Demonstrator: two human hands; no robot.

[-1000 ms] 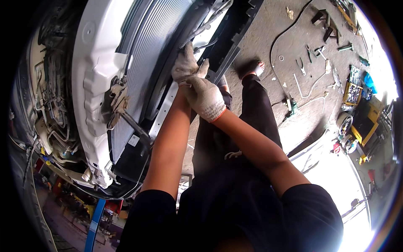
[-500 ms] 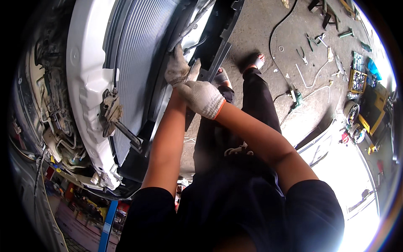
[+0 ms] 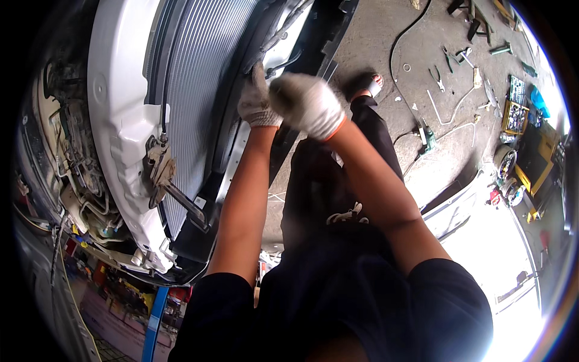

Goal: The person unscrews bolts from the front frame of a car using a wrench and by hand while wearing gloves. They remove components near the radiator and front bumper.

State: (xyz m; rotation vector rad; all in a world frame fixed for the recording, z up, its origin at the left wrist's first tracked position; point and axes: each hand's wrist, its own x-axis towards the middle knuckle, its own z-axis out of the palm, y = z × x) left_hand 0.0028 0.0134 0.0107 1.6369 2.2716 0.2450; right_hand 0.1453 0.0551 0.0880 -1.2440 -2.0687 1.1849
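My left hand [image 3: 257, 102], in a whitish knit glove with dirty fingers, is at the gap between the car's radiator [image 3: 202, 66] and the black bumper cover [image 3: 319, 42]. One finger points up beside the end of a grey wire harness [image 3: 274, 41]; the others look curled, and whatever they hold is hidden. Just right of it, over the bumper's inner edge, is my right hand [image 3: 309, 107], in a matching glove with an orange cuff. Motion smears its fingers, so their grip does not show. A black hose [image 3: 286, 61] curves out just above both hands.
A white body crossmember [image 3: 114, 90] with a rusty latch [image 3: 161, 166] stands left of the radiator. On the concrete floor at right lie pliers [image 3: 438, 78], a green power tool [image 3: 429, 140] with its cord, and a socket set [image 3: 515, 99]. A white panel [image 3: 476, 253] lies lower right.
My right hand has lifted off my left hand and wrist, moving up and to the right, and is now blurred. My left hand stays at nearly the same spot by the harness.
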